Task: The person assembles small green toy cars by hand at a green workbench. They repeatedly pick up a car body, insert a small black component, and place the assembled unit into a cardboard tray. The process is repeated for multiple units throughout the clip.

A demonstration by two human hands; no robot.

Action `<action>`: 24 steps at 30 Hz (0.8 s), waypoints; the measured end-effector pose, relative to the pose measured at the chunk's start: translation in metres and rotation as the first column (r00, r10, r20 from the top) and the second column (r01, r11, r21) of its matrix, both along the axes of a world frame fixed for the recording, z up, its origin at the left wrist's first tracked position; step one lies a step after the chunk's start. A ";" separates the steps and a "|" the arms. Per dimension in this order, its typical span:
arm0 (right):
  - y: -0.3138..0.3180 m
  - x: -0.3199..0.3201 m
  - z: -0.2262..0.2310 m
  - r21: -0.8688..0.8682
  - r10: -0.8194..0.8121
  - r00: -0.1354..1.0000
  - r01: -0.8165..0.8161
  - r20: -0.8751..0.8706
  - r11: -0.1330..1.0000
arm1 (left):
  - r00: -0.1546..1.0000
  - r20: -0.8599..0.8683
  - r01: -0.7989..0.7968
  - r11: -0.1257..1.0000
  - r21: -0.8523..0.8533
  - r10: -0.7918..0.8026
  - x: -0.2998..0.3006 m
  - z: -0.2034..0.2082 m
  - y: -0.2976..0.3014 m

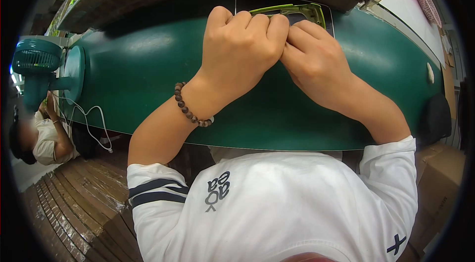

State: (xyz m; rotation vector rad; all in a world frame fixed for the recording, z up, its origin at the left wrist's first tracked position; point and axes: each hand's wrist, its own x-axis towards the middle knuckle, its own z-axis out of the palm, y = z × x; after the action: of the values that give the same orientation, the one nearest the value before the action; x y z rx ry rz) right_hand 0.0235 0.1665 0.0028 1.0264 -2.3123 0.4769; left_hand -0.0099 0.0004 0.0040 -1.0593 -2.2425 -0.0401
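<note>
- The left hand [247, 39] was in the upper middle of the frame, back of the hand up, its fingers curled under and pressed side by side, knuckles toward the upper edge.
- The right hand [316, 61] was just beside it, fingers bent inward too; the two hands met, or nearly met, at the thumb and forefinger sides.
- Both sets of fingertips were hidden, so what they pinched, if anything, could not be told.
- The green-edged part [315, 13], dark inside its bright rim, was at the upper centre of the frame, directly beyond the knuckles and partly covered by them. Whether the hands gripped it or only covered it was unclear.
- Around it showed a dark panel [246, 3] with a thin pale outline, on the green tabletop [158, 84].
- The step in hand looked like close two-handed finger work at or over that part, perhaps holding or pressing; its exact nature was out of sight.
- The next move seemed to call for keeping both hands close and steady, with even finger pressure, so that the slim rim would not bend or slip.
- A green fan [37, 56] was at the left, well apart from the hands.
</note>
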 end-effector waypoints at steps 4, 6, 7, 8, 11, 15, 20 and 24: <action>0.001 0.003 0.004 0.025 0.012 0.998 -0.011 -0.062 1.000 | 0.990 -0.046 0.141 0.948 0.285 -0.134 0.003 -0.009 0.011; 0.002 0.002 -0.003 -0.001 0.041 0.993 -0.041 -0.113 0.999 | 0.988 -0.062 0.154 0.911 0.382 -0.141 0.014 -0.016 0.017; 0.002 0.001 -0.004 -0.027 0.029 0.986 -0.033 -0.162 0.999 | 0.992 -0.084 0.123 0.923 0.364 -0.099 0.018 -0.016 0.017; 0.002 0.001 -0.005 -0.052 0.012 0.978 -0.023 -0.207 0.998 | 0.993 -0.104 0.093 0.933 0.348 -0.060 0.021 -0.017 0.019; 0.001 0.004 -0.002 -0.092 -0.081 0.964 0.059 -0.254 0.994 | 0.996 -0.087 0.022 0.955 0.296 0.004 0.026 -0.013 0.021; -0.001 0.003 0.000 -0.166 -0.112 0.982 0.087 -0.149 0.982 | 0.993 -0.119 0.071 0.915 0.397 -0.025 0.018 -0.021 0.030; -0.001 0.008 -0.005 -0.266 -0.031 0.998 0.045 0.057 0.963 | 0.976 -0.168 0.197 0.892 0.407 -0.139 0.008 -0.028 0.028; -0.004 0.013 -0.008 -0.397 0.046 0.958 0.073 0.282 0.915 | 0.949 -0.125 0.314 0.855 0.414 -0.288 0.002 -0.025 0.024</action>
State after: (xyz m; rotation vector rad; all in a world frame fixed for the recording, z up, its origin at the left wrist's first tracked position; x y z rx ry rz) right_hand 0.0369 0.1626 -0.0052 0.7752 -2.3178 1.1115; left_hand -0.0074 0.0248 -0.0215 -1.1300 -1.8693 -0.6045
